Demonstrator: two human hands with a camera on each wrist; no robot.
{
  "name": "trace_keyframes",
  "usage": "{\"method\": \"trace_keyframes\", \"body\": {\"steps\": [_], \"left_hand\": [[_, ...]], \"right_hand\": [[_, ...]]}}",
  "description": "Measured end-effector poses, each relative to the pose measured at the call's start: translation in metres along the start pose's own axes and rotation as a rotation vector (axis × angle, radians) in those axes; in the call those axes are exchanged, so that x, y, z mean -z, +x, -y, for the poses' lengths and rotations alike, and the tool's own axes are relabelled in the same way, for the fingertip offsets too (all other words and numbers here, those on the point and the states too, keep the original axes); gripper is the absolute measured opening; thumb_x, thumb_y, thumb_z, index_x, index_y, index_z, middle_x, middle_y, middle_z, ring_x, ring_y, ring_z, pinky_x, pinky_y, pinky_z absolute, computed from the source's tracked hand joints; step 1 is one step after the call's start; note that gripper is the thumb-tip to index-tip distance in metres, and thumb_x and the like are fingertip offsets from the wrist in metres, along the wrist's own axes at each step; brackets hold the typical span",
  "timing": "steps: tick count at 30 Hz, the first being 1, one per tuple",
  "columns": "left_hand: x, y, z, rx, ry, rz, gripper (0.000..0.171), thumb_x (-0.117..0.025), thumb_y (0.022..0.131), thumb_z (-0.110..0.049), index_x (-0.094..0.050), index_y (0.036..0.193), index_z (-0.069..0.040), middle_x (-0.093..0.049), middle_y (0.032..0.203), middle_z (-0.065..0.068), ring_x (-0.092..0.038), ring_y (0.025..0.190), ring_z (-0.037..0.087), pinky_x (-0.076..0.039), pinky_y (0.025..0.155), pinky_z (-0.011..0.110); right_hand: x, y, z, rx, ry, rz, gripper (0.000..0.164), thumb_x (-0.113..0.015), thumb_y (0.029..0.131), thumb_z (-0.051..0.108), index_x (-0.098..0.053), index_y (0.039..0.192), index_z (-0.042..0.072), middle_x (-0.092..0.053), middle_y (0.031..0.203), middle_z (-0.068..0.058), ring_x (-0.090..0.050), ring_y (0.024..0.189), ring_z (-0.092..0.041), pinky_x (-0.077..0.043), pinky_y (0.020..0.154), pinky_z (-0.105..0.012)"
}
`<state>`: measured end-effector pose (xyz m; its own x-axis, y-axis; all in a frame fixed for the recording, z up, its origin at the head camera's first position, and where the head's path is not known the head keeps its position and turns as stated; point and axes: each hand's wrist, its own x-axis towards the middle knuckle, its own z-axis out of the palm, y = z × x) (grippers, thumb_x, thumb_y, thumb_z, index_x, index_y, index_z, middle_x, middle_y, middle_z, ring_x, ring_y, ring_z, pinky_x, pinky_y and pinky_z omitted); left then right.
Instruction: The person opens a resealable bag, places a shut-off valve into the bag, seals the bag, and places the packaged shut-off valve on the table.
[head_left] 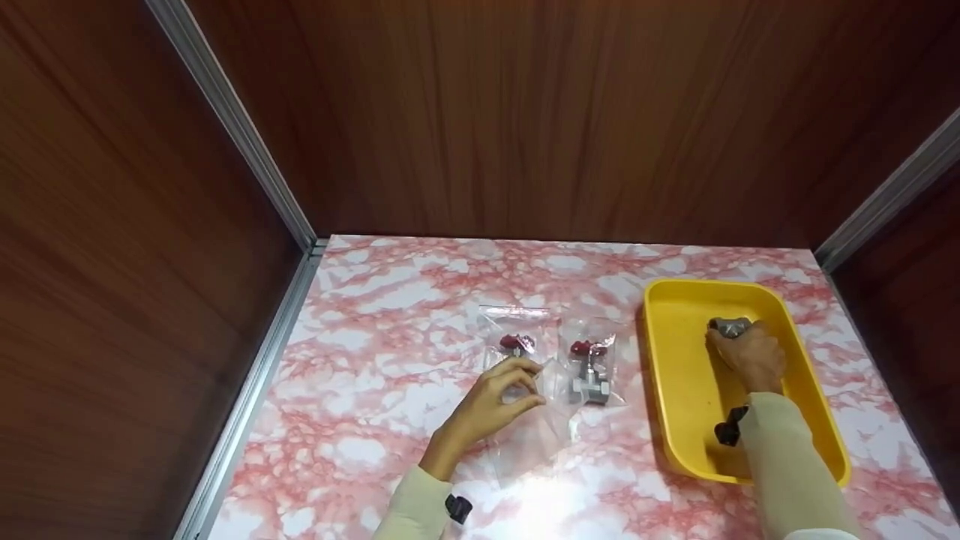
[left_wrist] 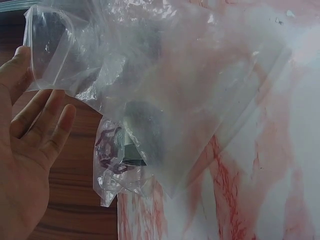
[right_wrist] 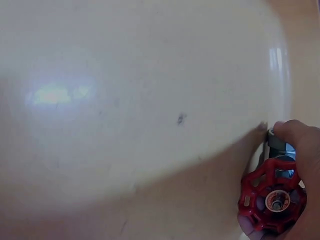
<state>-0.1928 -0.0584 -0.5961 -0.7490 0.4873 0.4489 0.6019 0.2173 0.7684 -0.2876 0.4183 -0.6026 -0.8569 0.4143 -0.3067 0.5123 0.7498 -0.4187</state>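
Observation:
My left hand (head_left: pixel 484 401) pinches the edge of a clear zip bag (head_left: pixel 525 448) that hangs loosely over the table. In the left wrist view the thumb and fingers are at the mouth of this bag (left_wrist: pixel 200 100). Inside the yellow tray (head_left: pixel 684 420), my right hand (head_left: pixel 752 360) grips a grey gate valve (head_left: pixel 727 327). The right wrist view shows its red handwheel (right_wrist: pixel 257 210) beside the palm. Two similar valves lie in clear bags close to the left hand: one bagged valve (head_left: pixel 591 379) to its right, another bagged valve (head_left: pixel 517 343) partly hidden behind it.
The pink and white marbled table (head_left: pixel 390 300) carries the bags and the tray. A dark wood panel (head_left: pixel 525 120) rises at the back, and further panels with metal rails (head_left: pixel 240 142) stand at both sides.

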Motion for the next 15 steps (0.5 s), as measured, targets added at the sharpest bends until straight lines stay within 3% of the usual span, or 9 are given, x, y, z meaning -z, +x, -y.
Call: {"method": "trace_keyframes", "body": {"steps": [7,15], "left_hand": [[0.0004,0.0010,-0.0019,0.030,-0.003,0.014,0.018,-0.079,0.098,-0.023,-0.070,0.095,-0.008,-0.067,0.135,0.008,-0.067,0.129,0.028,-0.059,0.103,0.027],[0.0015,0.0012,-0.0027,-0.005,0.025,0.008,0.018,-0.078,0.099,-0.024,-0.069,0.095,-0.008,-0.067,0.134,0.009,-0.067,0.127,0.029,-0.059,0.102,0.027]], "right_hand": [[0.0000,-0.0021,0.0004,-0.031,0.019,0.022,0.105,-0.057,0.097,0.069,-0.026,0.151,-0.016,-0.044,0.142,-0.047,-0.051,0.124,-0.054,-0.043,0.117,-0.066],[-0.0026,-0.0064,-0.0028,0.025,0.056,-0.022,0.101,-0.059,0.096,0.069,-0.033,0.148,-0.013,-0.048,0.140,-0.047,-0.054,0.124,-0.058,-0.051,0.105,-0.066]]}}
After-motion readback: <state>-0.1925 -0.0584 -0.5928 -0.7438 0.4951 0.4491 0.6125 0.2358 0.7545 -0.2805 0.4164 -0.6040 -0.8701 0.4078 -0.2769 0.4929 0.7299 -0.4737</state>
